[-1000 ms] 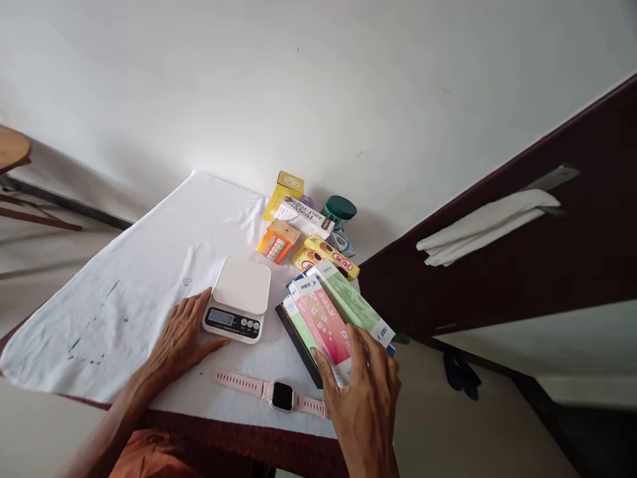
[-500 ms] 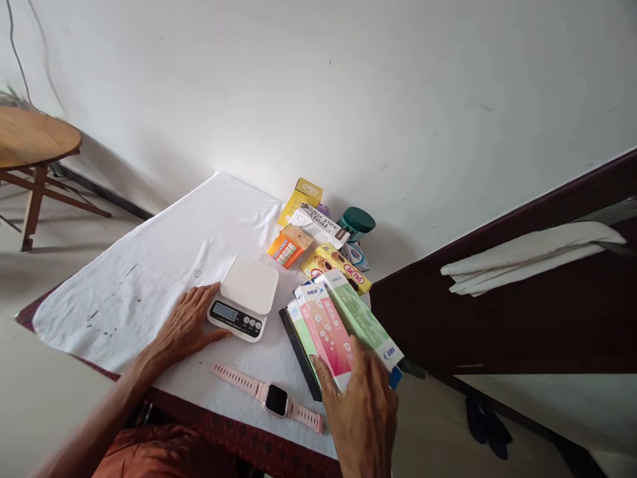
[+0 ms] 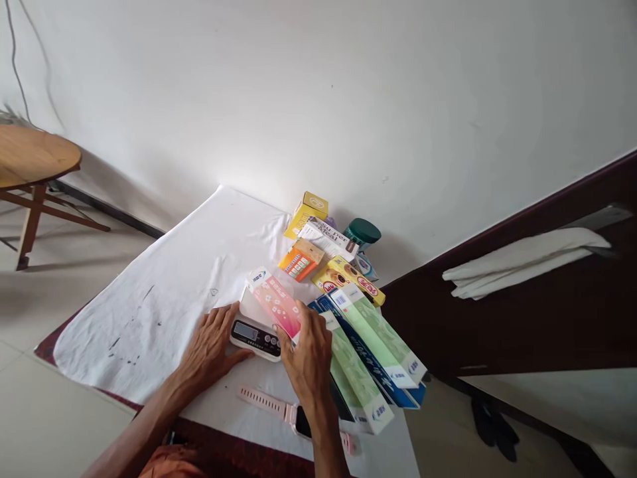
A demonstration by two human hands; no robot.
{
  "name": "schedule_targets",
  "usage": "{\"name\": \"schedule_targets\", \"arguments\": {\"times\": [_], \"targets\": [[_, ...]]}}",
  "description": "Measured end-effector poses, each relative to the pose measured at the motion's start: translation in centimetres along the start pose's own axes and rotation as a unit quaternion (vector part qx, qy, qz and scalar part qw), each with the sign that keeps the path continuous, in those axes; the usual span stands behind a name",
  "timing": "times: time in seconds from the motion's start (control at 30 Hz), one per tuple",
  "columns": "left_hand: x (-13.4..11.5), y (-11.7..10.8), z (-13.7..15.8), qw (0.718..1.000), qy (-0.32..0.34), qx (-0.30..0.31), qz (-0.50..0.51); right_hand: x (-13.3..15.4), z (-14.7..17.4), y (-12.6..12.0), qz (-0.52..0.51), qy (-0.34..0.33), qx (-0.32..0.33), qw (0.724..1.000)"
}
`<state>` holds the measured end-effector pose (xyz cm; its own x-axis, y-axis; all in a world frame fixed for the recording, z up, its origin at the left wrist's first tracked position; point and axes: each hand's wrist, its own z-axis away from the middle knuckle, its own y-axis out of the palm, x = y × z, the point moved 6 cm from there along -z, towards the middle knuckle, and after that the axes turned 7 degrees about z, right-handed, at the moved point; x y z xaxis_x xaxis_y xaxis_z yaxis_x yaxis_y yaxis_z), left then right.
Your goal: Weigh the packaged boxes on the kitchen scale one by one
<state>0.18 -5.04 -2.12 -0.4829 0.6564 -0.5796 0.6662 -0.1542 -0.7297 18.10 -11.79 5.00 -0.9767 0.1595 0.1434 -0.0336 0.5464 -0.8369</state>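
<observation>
My left hand (image 3: 212,342) lies flat on the white cloth, thumb spread, its fingers and thumb against the left corner of the white kitchen scale (image 3: 253,335). Over the scale's plate, my right hand (image 3: 307,352) grips the lower end of a pink and white toothpaste box (image 3: 271,299). The box covers much of the plate; whether it touches the plate I cannot tell. Right of that hand lie green and white toothpaste boxes (image 3: 375,335) and a dark blue box (image 3: 359,352). A pink smartwatch (image 3: 263,401) sits below the scale, partly hidden by my right forearm.
Behind stand a yellow carton (image 3: 306,214), a Super Meal box (image 3: 328,237), an orange box (image 3: 300,261), a yellow snack box (image 3: 348,280) and a green-lidded jar (image 3: 363,232). The table meets a white wall (image 3: 348,119). A round wooden stool (image 3: 34,156) is at left.
My right hand has lifted the pink toothpaste box off the pile and carried it left over the scale. The green boxes beneath are uncovered. My left hand stays at the scale.
</observation>
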Motion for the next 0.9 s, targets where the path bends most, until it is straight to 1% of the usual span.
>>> {"name": "schedule_targets", "arguments": {"times": [0.1,0.17,0.23,0.37,0.43,0.5,0.63,0.7,0.8,0.83,0.87,0.9], "targets": [[0.0,0.1,0.2,1.0,0.002,-0.003,0.004,0.0,-0.6,2.9,-0.006,-0.003,0.036,0.999],[0.0,0.1,0.2,1.0,0.001,-0.005,0.006,-0.1,-0.7,3.6,-0.008,-0.006,0.049,0.999],[0.0,0.2,0.3,1.0,-0.003,-0.002,0.009,-0.1,-0.8,3.1,-0.007,-0.006,0.049,0.999],[-0.1,0.3,0.2,1.0,-0.015,0.011,0.02,0.2,-1.6,0.8,0.004,-0.009,0.023,1.0],[-0.1,0.4,0.2,0.999,-0.024,0.019,0.028,0.5,-2.0,0.3,0.017,-0.019,0.024,0.999],[-0.1,0.4,0.2,0.999,-0.03,0.024,0.036,0.6,-2.1,0.7,0.035,-0.026,0.048,0.998],[-0.1,0.4,0.2,0.998,-0.033,0.021,0.051,0.8,-3.1,2.1,0.062,-0.042,0.121,0.99],[-0.1,0.5,0.2,0.998,-0.037,0.023,0.052,1.5,-4.9,2.3,0.057,-0.045,0.134,0.988],[0.0,0.6,0.1,0.997,-0.05,0.034,0.052,3.5,-10.0,3.2,0.028,-0.033,0.148,0.988],[0.1,0.7,0.1,0.996,-0.056,0.038,0.052,4.3,-12.0,4.0,0.016,-0.027,0.162,0.986],[0.1,0.8,0.1,0.996,-0.06,0.043,0.054,5.1,-14.2,5.1,0.007,-0.018,0.184,0.983],[0.2,0.9,0.2,0.995,-0.064,0.046,0.054,5.9,-16.3,6.4,0.001,-0.014,0.193,0.981]]}}
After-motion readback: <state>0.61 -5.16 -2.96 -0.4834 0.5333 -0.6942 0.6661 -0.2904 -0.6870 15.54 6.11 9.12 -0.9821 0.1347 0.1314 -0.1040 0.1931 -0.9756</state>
